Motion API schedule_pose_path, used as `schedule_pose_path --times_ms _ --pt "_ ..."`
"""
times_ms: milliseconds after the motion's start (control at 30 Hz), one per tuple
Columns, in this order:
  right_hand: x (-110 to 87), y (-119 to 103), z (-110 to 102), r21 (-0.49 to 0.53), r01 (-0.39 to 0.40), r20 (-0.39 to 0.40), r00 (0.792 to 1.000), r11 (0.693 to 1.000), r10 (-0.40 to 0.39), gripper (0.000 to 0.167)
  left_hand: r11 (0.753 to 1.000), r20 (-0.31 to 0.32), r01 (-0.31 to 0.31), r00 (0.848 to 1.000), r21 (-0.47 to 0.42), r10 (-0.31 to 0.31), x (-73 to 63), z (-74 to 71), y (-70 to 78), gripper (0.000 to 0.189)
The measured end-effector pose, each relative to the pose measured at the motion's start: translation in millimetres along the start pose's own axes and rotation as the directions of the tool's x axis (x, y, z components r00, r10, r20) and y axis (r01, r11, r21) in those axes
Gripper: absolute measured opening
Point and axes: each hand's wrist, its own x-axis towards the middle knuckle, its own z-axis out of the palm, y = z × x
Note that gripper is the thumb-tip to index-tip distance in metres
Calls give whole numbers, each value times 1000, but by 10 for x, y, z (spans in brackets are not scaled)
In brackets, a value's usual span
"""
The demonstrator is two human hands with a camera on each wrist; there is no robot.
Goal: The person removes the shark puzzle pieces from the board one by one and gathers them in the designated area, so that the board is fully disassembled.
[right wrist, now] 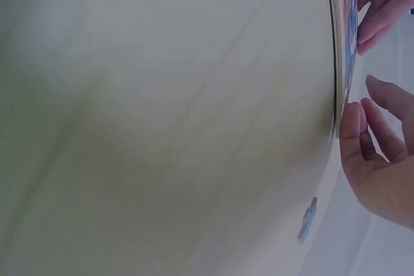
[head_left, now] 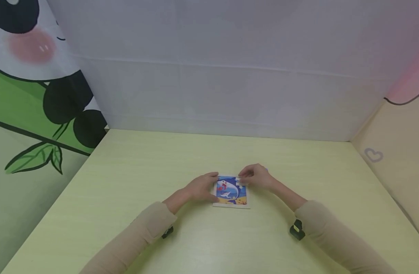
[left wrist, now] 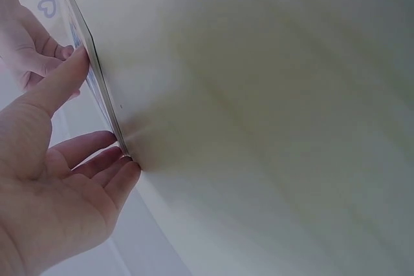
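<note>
A small square jigsaw puzzle [head_left: 231,192] with a blue sea-animal picture and a pale border lies on the table. My left hand [head_left: 201,187] holds its left side, the thumb on the near-left part and the fingers at the far-left corner. My right hand [head_left: 258,176] is over the far-right corner, fingertips touching there beside a small whitish patch. In the right wrist view, the right hand [right wrist: 381,153] has bent fingers against the board's edge, with a gap to the thumb. No piece shows between them, though the fingertips partly hide the corner.
A small blue piece [right wrist: 307,221] lies on the table beyond my right hand, mostly hidden in the head view. The pale yellow table [head_left: 144,160] meets a white cloth wall [head_left: 213,95] at the back. Printed panels [head_left: 394,144] stand at both sides.
</note>
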Motion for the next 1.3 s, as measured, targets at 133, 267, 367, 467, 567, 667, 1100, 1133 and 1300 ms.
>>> schedule_pose_path --times_ms 133,267,367,467,567,667,1100,1133,1300 --pt "5 -32 40 -20 22 6 1000 1000 -21 20 1000 0 -5 1000 -5 5 0 3 -15 72" --pt "15 -58 72 -46 7 2 1000 999 -7 19 1000 -1 -9 1000 -13 9 -5 -1 -24 72" --pt "15 -76 88 -44 -18 -12 1000 999 18 18 1000 1 -7 1000 -17 7 -10 -5 -22 72" --pt "7 -89 91 -54 -20 -20 1000 998 19 17 1000 2 -3 1000 -22 3 -11 -10 -15 72" --pt "0 -97 93 -64 -19 -23 1000 998 18 17 1000 6 3 1000 -21 -3 -11 -15 -5 72" --pt "2 -98 98 -74 -18 -23 1000 997 16 15 1000 7 8 1000 -20 -7 -13 -16 3 72" --pt "13 -112 111 -120 1 -9 1000 993 -2 11 1000 11 12 1000 -27 -11 -19 -35 32 72" --pt "10 -120 108 -124 1 -7 1000 992 -2 11 999 11 12 1000 -30 -12 -20 -37 35 71" --pt "8 -137 104 -139 -10 2 1000 990 10 10 999 16 19 1000 -32 -19 -25 -45 46 71"
